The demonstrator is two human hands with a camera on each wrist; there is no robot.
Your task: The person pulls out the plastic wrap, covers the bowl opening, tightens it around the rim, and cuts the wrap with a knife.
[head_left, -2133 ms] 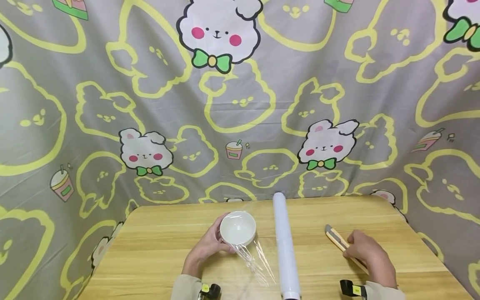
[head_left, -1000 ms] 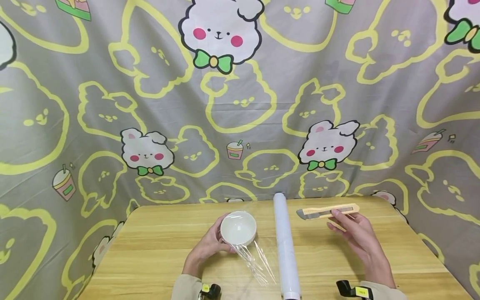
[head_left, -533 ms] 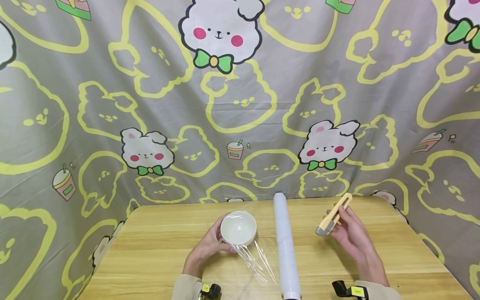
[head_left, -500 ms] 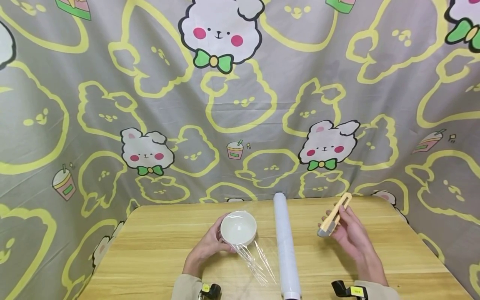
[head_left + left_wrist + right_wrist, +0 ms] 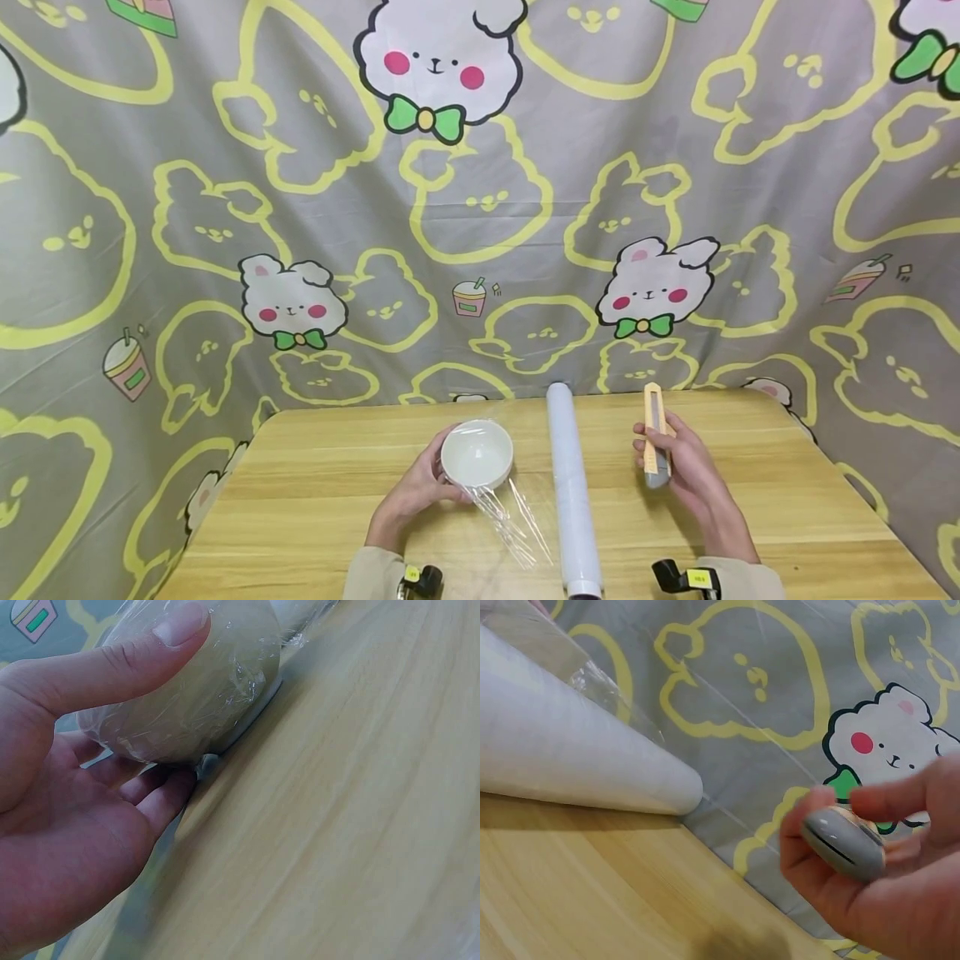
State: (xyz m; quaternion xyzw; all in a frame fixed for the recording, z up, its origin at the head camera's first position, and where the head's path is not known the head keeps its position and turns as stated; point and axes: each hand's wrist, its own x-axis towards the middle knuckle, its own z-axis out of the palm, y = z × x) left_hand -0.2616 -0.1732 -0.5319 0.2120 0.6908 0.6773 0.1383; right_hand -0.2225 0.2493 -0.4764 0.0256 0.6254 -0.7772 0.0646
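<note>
A small white bowl point(image 5: 477, 454) stands on the wooden table, wrapped in clear cling film point(image 5: 510, 525) that trails toward the roll. My left hand point(image 5: 420, 485) grips the bowl's left side, with the thumb pressed over the film in the left wrist view. My right hand point(image 5: 693, 475) holds a yellow box cutter point(image 5: 655, 433) above the table, its grey tip toward me. In the right wrist view the cutter's grey end point(image 5: 844, 844) shows a slot; no blade is seen out of it. Between the hands lies the long cling film roll point(image 5: 573, 492).
The wooden table point(image 5: 300, 492) reaches back to a grey curtain point(image 5: 517, 333) with bunny and yellow outline prints, which also hangs at both sides. The roll runs from the near edge almost to the curtain.
My right hand has picked up the box cutter from the table, turned it until its grey end points toward me, and moved a little left. The left hand and bowl stay put.
</note>
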